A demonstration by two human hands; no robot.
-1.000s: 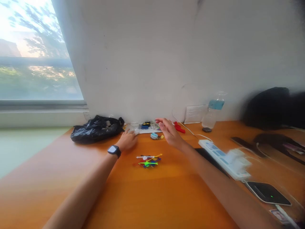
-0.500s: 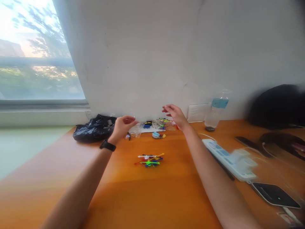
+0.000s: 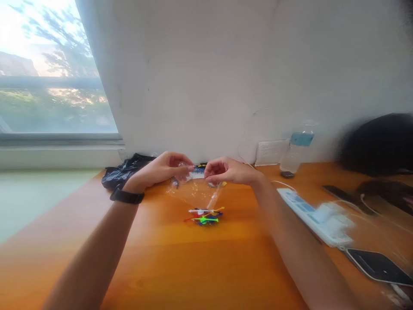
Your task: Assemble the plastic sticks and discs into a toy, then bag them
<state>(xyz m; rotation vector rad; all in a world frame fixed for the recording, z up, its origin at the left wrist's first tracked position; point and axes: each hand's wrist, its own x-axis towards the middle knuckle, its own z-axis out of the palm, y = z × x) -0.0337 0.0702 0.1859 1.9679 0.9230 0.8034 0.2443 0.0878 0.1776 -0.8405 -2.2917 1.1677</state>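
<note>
A clear plastic bag [image 3: 195, 192] hangs between my two hands above the table. My left hand [image 3: 166, 168], with a black band on its wrist, pinches the bag's left side. At its upper right edge, my right hand [image 3: 227, 170] grips the bag with curled fingers. Below and just in front of the bag lies a small pile of colourful plastic sticks [image 3: 204, 217] in white, yellow, red, green and blue. My hands partly cover the small items at the back of the table.
A crumpled black plastic bag [image 3: 124, 172] lies at the back left. To the right are a clear bottle [image 3: 293, 157], a white power strip [image 3: 309, 215] with plugs and cables, and a phone [image 3: 377, 263]. The wooden table [image 3: 180, 271] meets the wall behind.
My right hand has come down and left, and my hands are closer together. The clear bag is now stretched between them. The stick pile has stayed in place.
</note>
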